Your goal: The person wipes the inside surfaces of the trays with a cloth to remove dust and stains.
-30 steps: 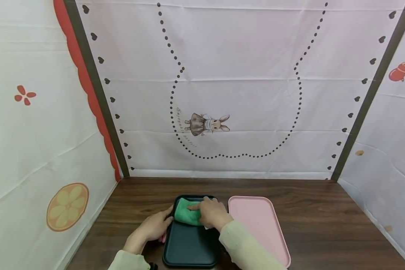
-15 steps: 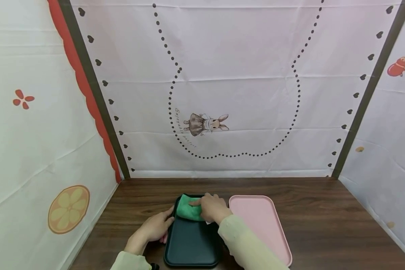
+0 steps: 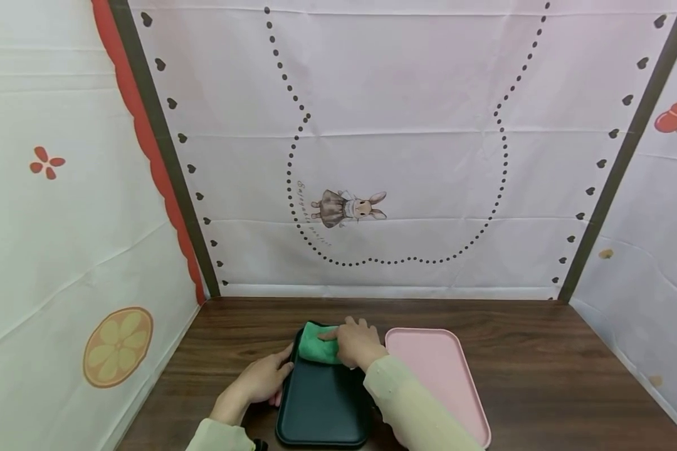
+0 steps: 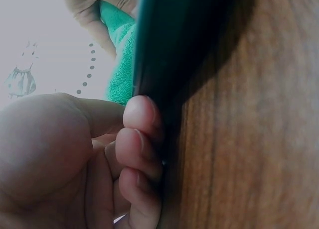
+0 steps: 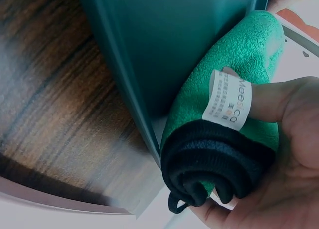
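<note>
Change: my right hand (image 3: 358,343) and the green cloth (image 3: 318,346) have slid a bit farther along the dark tray (image 3: 324,407); the cloth now reaches the far-left corner and covers part of the rim there. That puts the cloth work at the tray's far end, leaving its middle and near end uncovered. Right fingers: holding the cloth, thumb against one face by the white tag (image 5: 227,100), one finger lying over it toward the left. A black rolled part (image 5: 207,159) hangs at the cloth's end. Left hand (image 3: 258,379) hasn't shifted: fingers curled, gripping the dark tray's left edge. Dim under there in the left wrist view, so can't tell whether that edge is lifted off the table (image 3: 541,363). Pink tray (image 3: 437,382) unmoved, just right of the dark one.
</note>
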Tool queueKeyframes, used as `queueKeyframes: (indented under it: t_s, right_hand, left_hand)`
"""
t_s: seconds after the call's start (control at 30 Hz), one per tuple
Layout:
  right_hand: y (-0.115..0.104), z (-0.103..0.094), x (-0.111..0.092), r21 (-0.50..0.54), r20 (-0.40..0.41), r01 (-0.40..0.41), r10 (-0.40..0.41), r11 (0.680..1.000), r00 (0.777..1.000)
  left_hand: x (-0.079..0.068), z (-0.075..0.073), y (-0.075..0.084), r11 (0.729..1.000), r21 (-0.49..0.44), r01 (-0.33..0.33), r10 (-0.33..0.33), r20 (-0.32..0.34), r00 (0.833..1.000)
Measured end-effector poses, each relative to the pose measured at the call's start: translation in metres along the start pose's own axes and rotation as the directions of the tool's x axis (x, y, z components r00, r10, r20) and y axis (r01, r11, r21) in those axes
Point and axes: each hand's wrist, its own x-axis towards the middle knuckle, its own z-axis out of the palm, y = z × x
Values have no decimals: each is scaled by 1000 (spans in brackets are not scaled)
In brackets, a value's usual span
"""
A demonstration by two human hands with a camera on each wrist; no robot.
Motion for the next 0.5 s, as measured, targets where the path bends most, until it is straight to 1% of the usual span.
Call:
queueKeyframes:
  t_s: [0.23,0.37,0.5]
  right_hand:
    - [1,3,7,-33,-7,-16,16,999,1000]
    - [0,2,7,-40,-1,-14,14,999,1000]
    - [-1,2,5,-36,4,5,-5,999,1000]
  left_hand:
    - [-1,1,2,1000,5,7,-7,-5,1000]
    - [-1,0,2,1000,9,7,-7,-10,1000]
    - [-2,0,1,1000,4,10,-10,-9,1000]
